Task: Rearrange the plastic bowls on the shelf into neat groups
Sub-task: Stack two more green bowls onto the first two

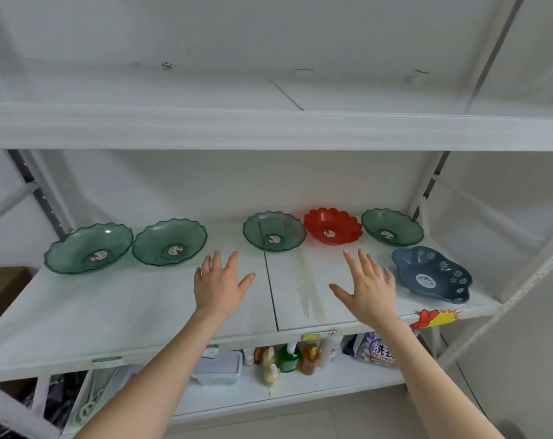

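Observation:
Several plastic bowls stand along the back of a white shelf point(142, 315). Two green bowls sit at the left, one point(88, 248) beside the other point(170, 242). A third green bowl point(273, 231) stands at the middle, touching a red flower-shaped bowl point(333, 225). Another green bowl point(392, 227) is at the far right. In front of it lies a dark blue bowl point(432, 274) with white flowers. My left hand point(219, 282) hovers open over the shelf's middle, holding nothing. Fingers spread and empty, my right hand point(368, 286) is just left of the blue bowl.
A bare white shelf point(268, 128) hangs above. The lower shelf holds bottles point(289, 358), a lidded plastic box point(218, 367) and a detergent bag point(378, 350). Metal uprights point(427, 188) frame the sides. A brown box point(2, 289) sits at the far left.

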### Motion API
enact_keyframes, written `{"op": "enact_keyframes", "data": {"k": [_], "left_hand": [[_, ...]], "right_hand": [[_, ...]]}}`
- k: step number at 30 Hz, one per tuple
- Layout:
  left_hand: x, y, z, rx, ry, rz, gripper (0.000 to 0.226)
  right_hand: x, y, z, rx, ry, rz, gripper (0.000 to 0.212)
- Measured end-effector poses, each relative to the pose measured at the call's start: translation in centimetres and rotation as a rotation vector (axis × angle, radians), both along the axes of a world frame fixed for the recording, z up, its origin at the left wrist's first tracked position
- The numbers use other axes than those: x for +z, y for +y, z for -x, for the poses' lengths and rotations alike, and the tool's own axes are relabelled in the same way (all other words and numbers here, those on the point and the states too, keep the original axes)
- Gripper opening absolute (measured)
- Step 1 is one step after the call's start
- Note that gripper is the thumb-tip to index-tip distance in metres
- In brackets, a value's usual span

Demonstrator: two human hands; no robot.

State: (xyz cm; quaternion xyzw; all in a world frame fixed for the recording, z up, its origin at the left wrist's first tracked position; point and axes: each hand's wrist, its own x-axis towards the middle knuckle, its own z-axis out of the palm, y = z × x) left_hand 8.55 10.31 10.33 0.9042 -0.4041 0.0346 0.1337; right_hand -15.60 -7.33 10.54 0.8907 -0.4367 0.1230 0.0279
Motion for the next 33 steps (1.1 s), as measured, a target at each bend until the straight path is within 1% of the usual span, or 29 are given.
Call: {"op": "enact_keyframes", "data": {"k": [2,9,14,18,21,26,33], "left_hand": [[0.2,-1.7,1.3,-0.022,-0.020,-0.010,0.069],[0.5,-8.6,5.4,0.006,-0.071,0.011,0.069],[0.3,-15.0,8.9,0.099,-0.060,0.033,0.068],[0.0,-19.9,12.0,0.173,-0.064,0.028,0.071],[-0.3,-22.7,13.6,0.215,-0.076,0.034,0.071],[-1.2,-25.2,14.3,0.300,-0.076,0.017,0.071],[-3.2,-26.3,12.5,0.415,-0.087,0.013,0.077]], "right_hand": [[-0.1,-1.5,1.8,-0.032,-0.008,-0.009,0.083],[0.0,-9.6,7.5,-0.066,-0.084,-0.042,0.086],[-0.2,-17.6,10.6,-0.020,-0.076,-0.082,0.085],[-0.3,-24.0,13.0,0.044,-0.023,-0.065,0.086],[-0.6,-28.2,14.5,0.064,-0.023,-0.055,0.087],[-1.2,-33.2,16.1,0.066,-0.051,-0.074,0.087],[-2.7,-38.1,15.6,0.024,-0.131,-0.108,0.084]]}}
